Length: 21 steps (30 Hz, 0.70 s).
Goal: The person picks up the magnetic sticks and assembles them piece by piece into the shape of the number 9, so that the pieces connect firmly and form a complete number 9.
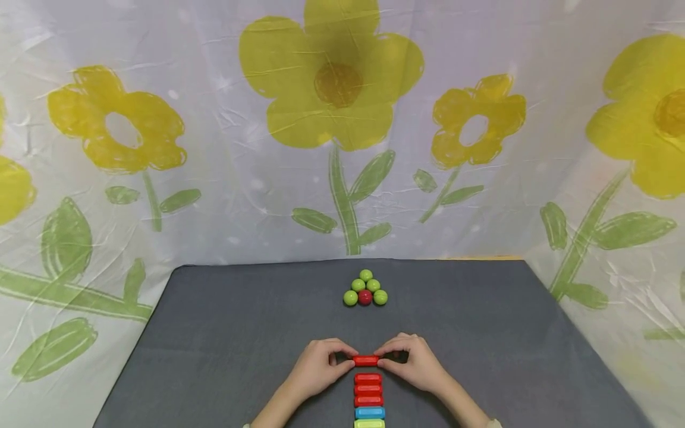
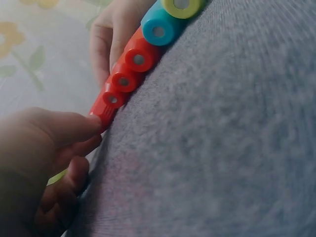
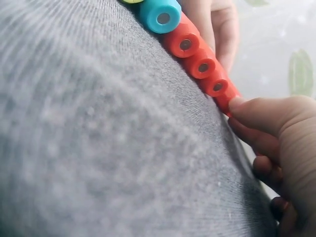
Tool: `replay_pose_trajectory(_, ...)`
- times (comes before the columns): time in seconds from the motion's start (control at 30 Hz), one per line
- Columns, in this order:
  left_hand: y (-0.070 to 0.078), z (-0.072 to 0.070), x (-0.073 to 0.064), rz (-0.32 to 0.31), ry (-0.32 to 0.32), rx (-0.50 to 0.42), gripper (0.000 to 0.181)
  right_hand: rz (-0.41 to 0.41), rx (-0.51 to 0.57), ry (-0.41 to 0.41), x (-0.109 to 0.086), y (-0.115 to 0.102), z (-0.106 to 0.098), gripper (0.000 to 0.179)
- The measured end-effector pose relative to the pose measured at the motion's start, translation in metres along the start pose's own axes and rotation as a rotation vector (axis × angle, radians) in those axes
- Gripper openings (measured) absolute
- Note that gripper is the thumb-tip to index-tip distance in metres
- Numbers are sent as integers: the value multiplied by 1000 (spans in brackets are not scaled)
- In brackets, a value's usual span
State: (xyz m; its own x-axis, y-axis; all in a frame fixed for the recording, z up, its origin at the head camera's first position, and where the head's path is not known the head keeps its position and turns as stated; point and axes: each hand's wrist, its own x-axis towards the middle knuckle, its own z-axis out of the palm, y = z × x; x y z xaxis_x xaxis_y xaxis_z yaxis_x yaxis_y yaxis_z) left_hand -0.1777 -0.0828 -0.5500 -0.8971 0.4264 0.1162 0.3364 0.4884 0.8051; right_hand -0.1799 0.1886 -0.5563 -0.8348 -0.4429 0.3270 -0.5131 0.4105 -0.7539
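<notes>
A short red magnetic rod [image 1: 366, 361] lies crosswise between my hands, in the middle of the head view. My left hand [image 1: 321, 364] pinches its left end between thumb and fingers. On the opposite end, my right hand [image 1: 416, 361] grips it the same way. Just nearer to me is a column of parallel rods: three red rods [image 1: 368, 389], then a blue rod [image 1: 370, 413] and a yellow-green rod [image 1: 369, 424] cut by the frame's edge. Both wrist views show round grey metal discs set in the rod ends, as on the blue rod [image 2: 159, 32].
Beyond the hands, several green balls [image 1: 358, 285] and one red ball [image 1: 365, 297] form a triangle on the dark grey cloth-covered table [image 1: 241, 321]. A pale curtain [image 1: 225, 196] printed with yellow flowers hangs behind the table's far edge and along its sides.
</notes>
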Motion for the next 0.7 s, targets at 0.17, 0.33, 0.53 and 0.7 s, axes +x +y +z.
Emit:
replay_pose_trajectory(0.17,-1,-1,5,-7,5,2,11,19,-8,-5,4,1,-1,13)
replay_pose_trajectory(0.33,0,-2,9,5,20,4,11,31,-4,-4,9,3,-2,13)
replay_pose_trajectory(0.53,-2,0,16,-9,61,1,11,45,-19,1,18,11,-3,13)
replay_pose_trajectory(0.7,-6,1,25,-15,112,14,12,31,-38,36,26,17,-3,15)
